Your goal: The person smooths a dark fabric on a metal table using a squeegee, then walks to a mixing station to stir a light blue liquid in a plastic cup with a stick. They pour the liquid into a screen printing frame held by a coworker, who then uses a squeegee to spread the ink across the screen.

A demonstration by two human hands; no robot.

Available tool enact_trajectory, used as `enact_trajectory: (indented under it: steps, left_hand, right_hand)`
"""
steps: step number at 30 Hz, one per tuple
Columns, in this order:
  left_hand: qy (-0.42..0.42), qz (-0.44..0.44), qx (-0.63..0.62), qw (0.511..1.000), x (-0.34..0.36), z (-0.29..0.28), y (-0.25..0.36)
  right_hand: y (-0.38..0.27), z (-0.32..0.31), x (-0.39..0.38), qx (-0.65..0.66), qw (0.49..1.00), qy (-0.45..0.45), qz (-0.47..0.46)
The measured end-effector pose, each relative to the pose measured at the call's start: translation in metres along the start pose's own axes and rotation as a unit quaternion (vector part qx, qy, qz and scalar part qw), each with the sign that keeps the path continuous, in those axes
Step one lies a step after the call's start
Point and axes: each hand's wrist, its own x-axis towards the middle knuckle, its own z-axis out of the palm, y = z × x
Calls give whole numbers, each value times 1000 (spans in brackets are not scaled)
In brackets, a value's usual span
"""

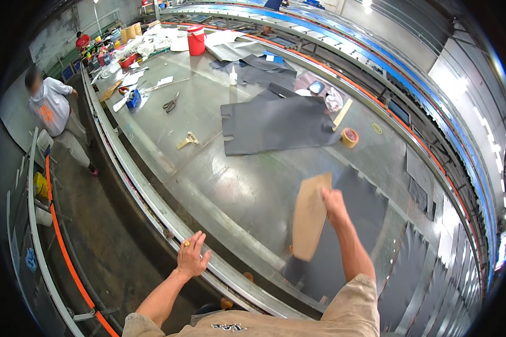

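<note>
Right grip (333, 205) curls round edge of tan board (309, 219), which is at its 8 o'clock, partly over dark sheet (334, 269). Left grip (192, 255) farther out at 8, loosely spread, empty, by metal rail (144, 194) of table (225, 180). Tape roll (349, 138) at 12, notched sheet (275, 129) at 11.

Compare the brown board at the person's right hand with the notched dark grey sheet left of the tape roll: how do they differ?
The brown board is tan; the dark grey sheet is almost black.
The brown board is long and narrow with a curved side; the dark grey sheet is broader, with notches in its left edge.
The brown board is in the right hand; the dark grey sheet lies untouched.
Both look thin and flat.
</note>
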Motion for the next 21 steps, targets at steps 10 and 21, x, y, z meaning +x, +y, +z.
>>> enact_trajectory:
  steps: [10,21]
  left_hand:
    - [2,-10,-7,1000,3,-3,-5]
    - [-125,186,-294,929,-10,-32,-56]
  right_hand:
    - [-156,118,243,-511,708,208,-441]
    - [6,371,-8,-504,820,-44,-267]
